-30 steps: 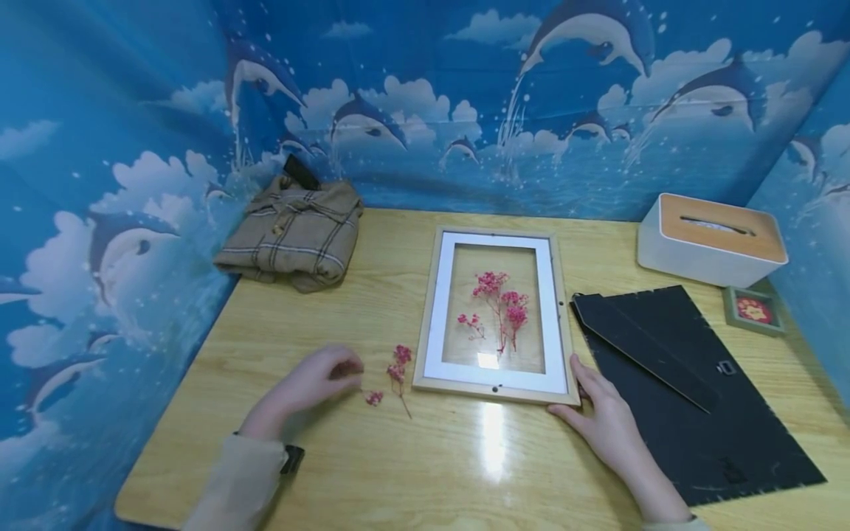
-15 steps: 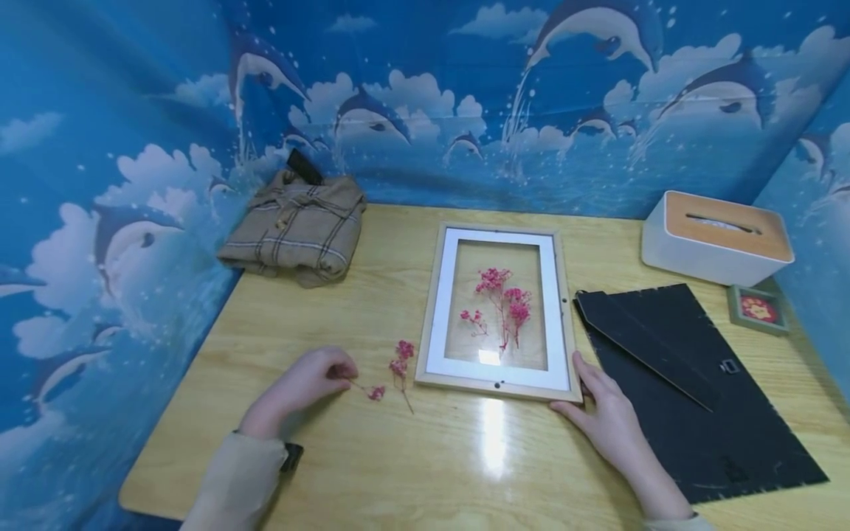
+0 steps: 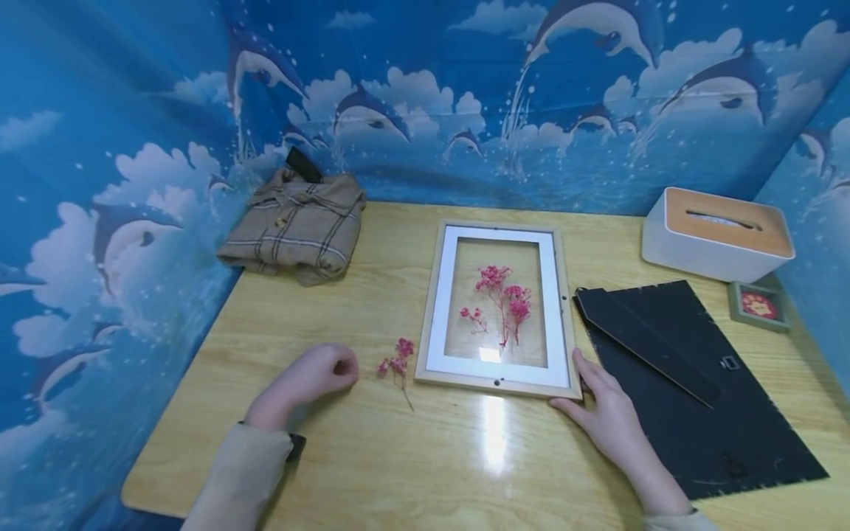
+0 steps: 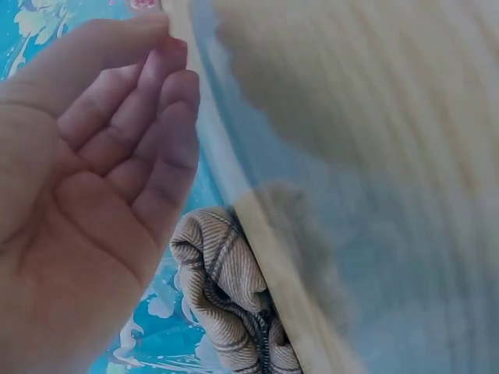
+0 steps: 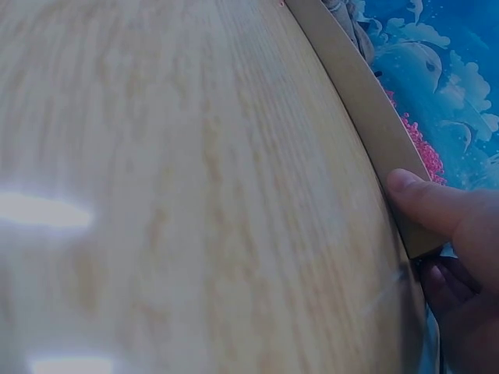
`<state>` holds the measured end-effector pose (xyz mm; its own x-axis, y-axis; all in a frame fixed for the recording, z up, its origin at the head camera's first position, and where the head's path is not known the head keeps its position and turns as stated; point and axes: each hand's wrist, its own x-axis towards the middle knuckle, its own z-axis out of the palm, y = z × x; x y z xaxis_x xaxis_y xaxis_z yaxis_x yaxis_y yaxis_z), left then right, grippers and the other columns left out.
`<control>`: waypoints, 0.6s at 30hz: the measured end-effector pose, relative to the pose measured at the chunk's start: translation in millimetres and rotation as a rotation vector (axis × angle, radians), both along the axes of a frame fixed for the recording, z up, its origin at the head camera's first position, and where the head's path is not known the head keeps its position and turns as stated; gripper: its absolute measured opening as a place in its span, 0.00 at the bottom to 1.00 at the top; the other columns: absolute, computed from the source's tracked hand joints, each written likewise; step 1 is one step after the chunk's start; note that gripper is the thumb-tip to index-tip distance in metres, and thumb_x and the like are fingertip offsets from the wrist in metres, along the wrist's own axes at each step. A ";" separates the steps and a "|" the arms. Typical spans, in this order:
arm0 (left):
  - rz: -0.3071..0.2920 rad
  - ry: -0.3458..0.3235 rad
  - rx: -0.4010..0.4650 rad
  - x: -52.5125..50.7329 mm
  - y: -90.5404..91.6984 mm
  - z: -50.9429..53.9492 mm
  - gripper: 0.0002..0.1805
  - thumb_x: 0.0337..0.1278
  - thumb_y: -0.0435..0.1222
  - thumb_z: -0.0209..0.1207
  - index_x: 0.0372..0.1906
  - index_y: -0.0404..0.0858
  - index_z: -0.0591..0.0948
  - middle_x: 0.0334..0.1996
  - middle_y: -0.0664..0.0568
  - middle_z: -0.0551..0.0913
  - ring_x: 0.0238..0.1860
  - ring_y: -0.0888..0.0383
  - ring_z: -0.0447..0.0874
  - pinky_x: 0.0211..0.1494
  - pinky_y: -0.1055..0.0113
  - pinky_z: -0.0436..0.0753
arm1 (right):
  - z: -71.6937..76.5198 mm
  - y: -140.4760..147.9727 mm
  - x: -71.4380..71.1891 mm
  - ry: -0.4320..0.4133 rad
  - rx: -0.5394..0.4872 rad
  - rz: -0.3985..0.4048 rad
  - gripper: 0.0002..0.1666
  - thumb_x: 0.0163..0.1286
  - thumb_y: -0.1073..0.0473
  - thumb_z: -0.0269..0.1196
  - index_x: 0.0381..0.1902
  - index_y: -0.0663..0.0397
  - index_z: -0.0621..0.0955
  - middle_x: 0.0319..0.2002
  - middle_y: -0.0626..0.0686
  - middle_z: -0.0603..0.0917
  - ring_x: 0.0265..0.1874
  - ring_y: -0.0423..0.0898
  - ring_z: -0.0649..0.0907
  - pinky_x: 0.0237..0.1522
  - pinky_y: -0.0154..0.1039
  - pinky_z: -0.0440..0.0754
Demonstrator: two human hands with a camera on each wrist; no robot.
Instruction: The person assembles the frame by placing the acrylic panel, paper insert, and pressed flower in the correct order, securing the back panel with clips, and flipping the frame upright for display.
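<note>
My left hand (image 3: 307,383) is left of the wooden picture frame (image 3: 432,317), thumb and fingertips together at a small sprig of pink dried flowers (image 3: 384,367). The sprig's thin stem is barely visible. Its blossoms overlap a larger pink sprig (image 3: 404,348) lying on the table. The left wrist view shows thumb and forefinger meeting, with a pink bit beyond them. With my right hand (image 3: 604,409) I hold the frame's near right corner, the thumb (image 5: 421,199) against its side. Inside the white mat (image 3: 440,310), several pink flower stems (image 3: 505,306) lie on the glass.
A black backboard (image 3: 690,398) with its stand leg lies right of the frame. Behind it are a white tissue box (image 3: 710,254) with a wooden lid and a small green frame (image 3: 758,306). Folded plaid cloth (image 3: 295,228) sits at the back left. A dolphin-print curtain (image 3: 425,96) surrounds the table.
The small sprig has shifted up and right against the larger one. My left hand drew slightly left, then stayed near there. My right hand keeps its hold on the frame corner.
</note>
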<state>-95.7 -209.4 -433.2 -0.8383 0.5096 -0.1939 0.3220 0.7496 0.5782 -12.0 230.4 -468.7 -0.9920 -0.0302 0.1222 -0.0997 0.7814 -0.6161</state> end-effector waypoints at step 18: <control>0.408 -0.152 0.410 -11.5 100.0 15.8 0.05 0.51 0.32 0.66 0.33 0.35 0.83 0.27 0.50 0.83 0.27 0.53 0.82 0.31 0.64 0.83 | 0.4 -0.7 -0.5 -0.006 -0.001 -0.004 0.53 0.52 0.54 0.74 0.71 0.60 0.61 0.63 0.69 0.67 0.59 0.67 0.68 0.53 0.65 0.69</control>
<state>-107.2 -109.4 -417.4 -0.9602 0.2112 -0.1825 -0.0539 0.5013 0.8636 -12.5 229.7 -468.3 -0.9929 -0.0261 0.1160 -0.0927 0.7809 -0.6178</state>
